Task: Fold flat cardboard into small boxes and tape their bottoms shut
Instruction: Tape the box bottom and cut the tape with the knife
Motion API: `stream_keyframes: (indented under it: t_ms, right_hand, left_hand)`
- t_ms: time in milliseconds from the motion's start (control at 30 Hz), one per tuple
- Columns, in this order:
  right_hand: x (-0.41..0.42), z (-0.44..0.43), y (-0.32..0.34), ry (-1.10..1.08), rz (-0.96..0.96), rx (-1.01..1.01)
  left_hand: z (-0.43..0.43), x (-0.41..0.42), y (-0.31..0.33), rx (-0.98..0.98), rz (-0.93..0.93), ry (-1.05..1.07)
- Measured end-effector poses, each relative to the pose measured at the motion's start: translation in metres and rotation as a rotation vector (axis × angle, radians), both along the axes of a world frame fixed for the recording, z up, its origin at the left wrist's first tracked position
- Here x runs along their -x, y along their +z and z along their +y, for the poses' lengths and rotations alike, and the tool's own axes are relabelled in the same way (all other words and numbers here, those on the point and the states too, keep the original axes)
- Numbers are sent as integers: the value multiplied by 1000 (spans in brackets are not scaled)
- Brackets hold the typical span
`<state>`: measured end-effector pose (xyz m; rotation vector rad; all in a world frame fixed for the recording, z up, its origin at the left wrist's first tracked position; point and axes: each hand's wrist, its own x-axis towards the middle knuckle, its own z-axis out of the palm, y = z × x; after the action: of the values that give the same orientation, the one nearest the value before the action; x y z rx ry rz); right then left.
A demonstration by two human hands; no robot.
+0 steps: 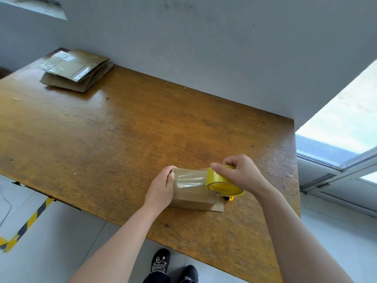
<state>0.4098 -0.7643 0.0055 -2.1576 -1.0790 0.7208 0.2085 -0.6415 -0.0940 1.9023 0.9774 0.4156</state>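
Observation:
A small brown cardboard box (pixel 194 198) stands on the wooden table (pixel 122 129) near its front right. My left hand (pixel 162 185) pinches the free end of clear tape (pixel 188 178) at the box's left edge. My right hand (pixel 239 172) grips a yellow tape roll (pixel 221 183) over the box's right end. The clear strip stretches between both hands above the box top. A small yellow-and-black object (pixel 230 198) peeks out from under the roll; what it is cannot be told.
A stack of flat cardboard blanks (pixel 76 69) with old tape patches lies at the table's far left, by the grey wall. A window (pixel 336 152) is to the right. Yellow-black floor tape (pixel 30 219) and my shoes (pixel 173 266) show below the table's front edge.

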Motion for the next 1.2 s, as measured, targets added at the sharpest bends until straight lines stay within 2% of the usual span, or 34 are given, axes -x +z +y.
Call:
stream_keyframes:
  t_ms: [100,133,267,467,700,900,1000,1100,1200]
  right_hand:
    - [-5,-6,-6,-8,-343,193]
    - [-5,-9,-11,-15,-398,250]
    - [-4,-15,-28,-35,-400,287]
    - [-6,-16,-41,-68,-282,291]
    - [-5,-18,-51,-48,-312,334]
    - [0,-14,-48,-56,-323,420]
    - [14,-3,-44,-68,-333,469]
    - [40,16,-50,-113,-272,435]
    - [68,38,-56,-166,-160,374]
  left_hand:
    - [2,1,-1,-11,24,4]
    - [3,1,-2,-10,38,0]
    - [5,2,-2,0,52,-19]
    - [5,3,0,-9,81,-31]
    - [2,2,3,-13,78,-21]
    - [6,2,10,255,13,-32]
    - [22,5,14,176,83,-63]
    - [44,11,25,55,195,27]
    - [53,14,39,-478,394,176]
